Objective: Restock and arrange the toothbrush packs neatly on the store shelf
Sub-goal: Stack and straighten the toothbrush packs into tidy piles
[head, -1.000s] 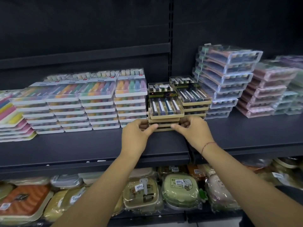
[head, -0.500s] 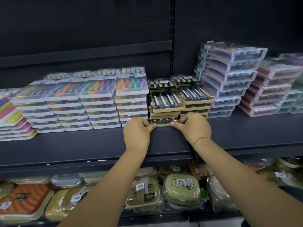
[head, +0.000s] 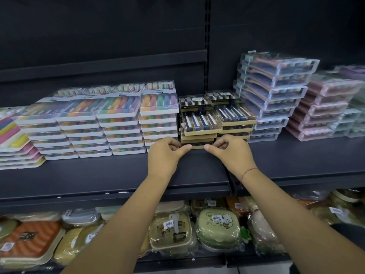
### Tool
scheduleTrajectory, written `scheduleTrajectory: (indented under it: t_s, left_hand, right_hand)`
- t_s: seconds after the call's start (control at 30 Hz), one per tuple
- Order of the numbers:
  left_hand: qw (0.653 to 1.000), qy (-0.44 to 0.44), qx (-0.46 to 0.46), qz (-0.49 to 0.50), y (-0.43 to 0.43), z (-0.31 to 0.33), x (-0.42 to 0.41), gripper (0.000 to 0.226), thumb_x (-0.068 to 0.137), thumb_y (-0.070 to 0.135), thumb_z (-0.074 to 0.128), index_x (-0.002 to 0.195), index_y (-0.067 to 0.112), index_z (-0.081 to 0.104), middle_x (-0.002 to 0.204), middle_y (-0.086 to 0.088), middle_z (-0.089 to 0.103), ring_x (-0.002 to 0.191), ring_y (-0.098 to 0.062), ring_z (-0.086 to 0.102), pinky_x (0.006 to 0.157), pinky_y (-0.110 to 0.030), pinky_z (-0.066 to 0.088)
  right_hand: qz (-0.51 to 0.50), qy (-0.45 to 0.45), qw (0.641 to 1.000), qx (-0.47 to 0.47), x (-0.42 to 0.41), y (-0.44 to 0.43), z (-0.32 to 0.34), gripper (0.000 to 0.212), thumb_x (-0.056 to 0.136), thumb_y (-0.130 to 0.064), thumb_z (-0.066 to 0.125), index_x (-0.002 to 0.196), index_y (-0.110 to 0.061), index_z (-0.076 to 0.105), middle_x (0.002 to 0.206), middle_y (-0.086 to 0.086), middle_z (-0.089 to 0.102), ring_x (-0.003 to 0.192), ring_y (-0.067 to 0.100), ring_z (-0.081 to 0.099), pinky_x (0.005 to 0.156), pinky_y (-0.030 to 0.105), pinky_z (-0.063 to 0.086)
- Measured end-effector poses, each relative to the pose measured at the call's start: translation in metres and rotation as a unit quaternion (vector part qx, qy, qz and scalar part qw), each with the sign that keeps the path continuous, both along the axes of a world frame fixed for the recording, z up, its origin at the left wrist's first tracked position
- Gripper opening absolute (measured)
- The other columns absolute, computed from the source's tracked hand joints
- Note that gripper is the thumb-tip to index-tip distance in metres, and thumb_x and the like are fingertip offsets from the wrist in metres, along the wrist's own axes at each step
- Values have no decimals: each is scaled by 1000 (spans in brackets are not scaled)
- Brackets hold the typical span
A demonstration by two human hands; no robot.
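The front strip of the shelf (head: 98, 175) is bare and admits approach from the front. The tan-tray stacks (head: 199, 125) are hemmed in: white-tray stacks (head: 158, 119) just beside on the left, clear-case stacks (head: 272, 99) on the right, back panel (head: 118, 36) behind. The left hand (head: 164, 155) and right hand (head: 233, 155) grip their lower front

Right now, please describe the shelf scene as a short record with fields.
left hand: pinches bottom tan pack, left end
right hand: pinches same pack, right end
tan stack: layers slightly staggered
left neighbour: colourful packs, white trays
right neighbour: clear packs
shelf: dark metal
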State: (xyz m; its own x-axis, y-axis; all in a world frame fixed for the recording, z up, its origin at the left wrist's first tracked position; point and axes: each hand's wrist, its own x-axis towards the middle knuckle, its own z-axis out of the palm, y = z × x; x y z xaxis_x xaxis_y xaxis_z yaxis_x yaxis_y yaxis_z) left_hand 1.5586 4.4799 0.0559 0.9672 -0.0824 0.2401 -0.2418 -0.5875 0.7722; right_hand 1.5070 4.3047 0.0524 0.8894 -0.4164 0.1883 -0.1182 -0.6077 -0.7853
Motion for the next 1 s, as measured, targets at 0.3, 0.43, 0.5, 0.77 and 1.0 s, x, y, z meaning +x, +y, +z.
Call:
scheduleTrajectory:
  t_s: [0.3, 0.43, 0.5, 0.77, 1.0]
  left_hand:
    - [996, 3, -51, 76, -10, 2, 2, 46, 83, 50, 71, 62, 9, 69, 53, 0, 62, 55, -17, 60, 63, -27, 46]
    - [995, 3, -51, 89, -12, 2, 1, 51, 84, 52, 70, 64, 4, 70, 59, -8, 66, 60, -23, 63, 65, -31, 49]
    - [996, 7, -61, 66, -9, 3, 0, 45, 83, 50, 71, 64, 9, 70, 56, -3, 65, 59, -19, 63, 67, -29, 50]
    - [990, 19, -135, 34, -13, 3, 0, 45, 88, 54, 64, 66, 15, 71, 58, -1, 69, 55, -13, 67, 74, -40, 59]
    - [994, -102, -36, 22, -9, 2, -7, 28, 90, 42, 66, 79, 16, 72, 71, 7, 67, 70, -10, 63, 70, -26, 52]
  right_hand:
    - [-109, -8, 993, -34, 13, 11, 3, 48, 88, -50, 64, 62, -10, 69, 58, 4, 65, 59, 20, 60, 61, 32, 50]
    - [-99, -14, 995, -27, 12, 11, 1, 45, 87, -51, 66, 62, -13, 68, 64, 3, 68, 66, 19, 63, 64, 33, 53]
    - [-52, -41, 998, 24, 10, 9, 1, 38, 84, -48, 70, 65, -16, 69, 65, 0, 68, 68, 16, 64, 69, 34, 54]
    - [-83, -82, 991, 65, 15, 15, -1, 48, 90, -48, 62, 56, -14, 67, 57, 0, 67, 59, 17, 63, 73, 39, 56]
    - [-128, -142, 981, 29, 4, 15, 6, 21, 86, -40, 70, 78, -22, 63, 69, -13, 60, 66, 3, 56, 59, 22, 46]
